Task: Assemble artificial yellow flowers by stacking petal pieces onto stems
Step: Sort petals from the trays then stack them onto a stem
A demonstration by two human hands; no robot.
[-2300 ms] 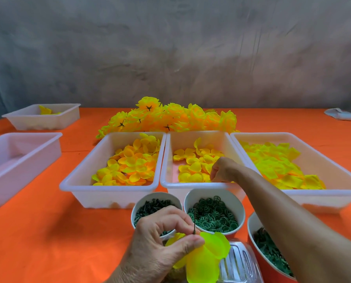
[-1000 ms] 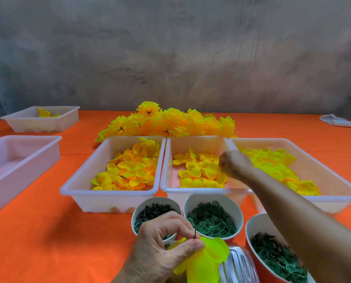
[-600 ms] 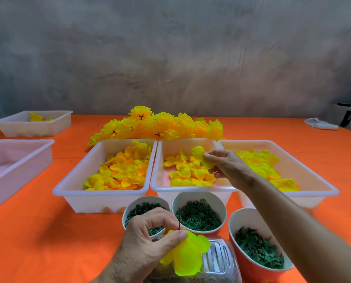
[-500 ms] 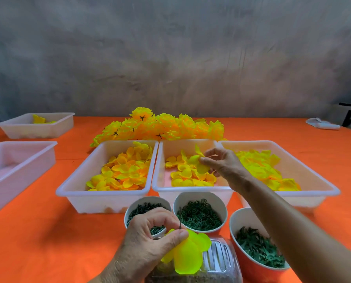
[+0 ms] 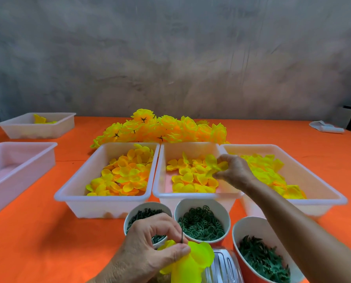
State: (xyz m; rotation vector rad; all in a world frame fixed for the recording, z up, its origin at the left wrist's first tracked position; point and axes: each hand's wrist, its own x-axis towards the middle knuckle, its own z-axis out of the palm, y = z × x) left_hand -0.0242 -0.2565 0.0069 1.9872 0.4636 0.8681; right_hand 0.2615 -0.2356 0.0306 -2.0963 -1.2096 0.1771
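My left hand (image 5: 150,248) pinches a thin dark stem (image 5: 182,231) with a large yellow-green petal piece (image 5: 193,260) stacked on it, near the front edge. Over the middle white tray (image 5: 197,196) my right hand (image 5: 234,172) pinches a small yellow petal piece (image 5: 214,165) just above the loose petals lying there. The left tray (image 5: 101,198) holds orange-yellow petals. Larger yellow petals fill the right tray (image 5: 317,202).
Three cups of green parts stand in front: (image 5: 144,216), (image 5: 203,223), (image 5: 260,256). A clear plastic container (image 5: 223,266) lies under my left hand. Finished yellow flowers (image 5: 160,129) pile behind the trays. Two more white trays (image 5: 17,170), (image 5: 35,125) sit left. A cloth (image 5: 325,127) lies far right.
My right hand dug into the middle tray, took hold of a petal piece and raised it a little above the pile. My left hand kept holding the stem and petal in place.
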